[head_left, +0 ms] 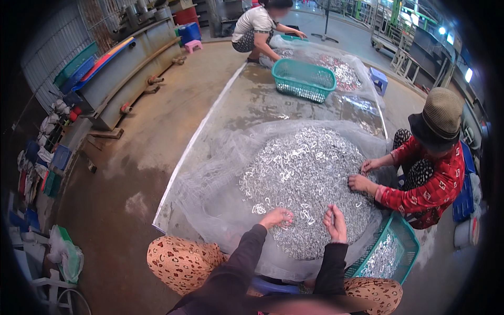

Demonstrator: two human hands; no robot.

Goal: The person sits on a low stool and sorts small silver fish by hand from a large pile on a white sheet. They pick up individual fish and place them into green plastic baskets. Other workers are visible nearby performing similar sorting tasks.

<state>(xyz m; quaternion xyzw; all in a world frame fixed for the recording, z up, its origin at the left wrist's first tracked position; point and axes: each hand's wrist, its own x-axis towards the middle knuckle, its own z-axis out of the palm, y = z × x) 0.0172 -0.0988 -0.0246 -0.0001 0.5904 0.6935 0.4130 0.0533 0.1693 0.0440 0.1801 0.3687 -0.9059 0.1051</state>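
Note:
A wide heap of small silvery metal hook-like pieces lies on a translucent mesh sheet spread on the floor before me. At the heap's near left edge is my left hand, its fingers curled together close over the pieces. To its right, my right hand is raised slightly over the heap with thumb and fingers pinched. Whatever either hand holds is too small to make out. A few brighter looped pieces lie between the hands. Beside my right knee stands a green plastic basket with similar pieces inside.
At right, a person in a red patterned top has both hands at the heap's edge. Farther off, another person crouches by a second green basket and another pile. A metal tank stands at left; a blue stool at far right.

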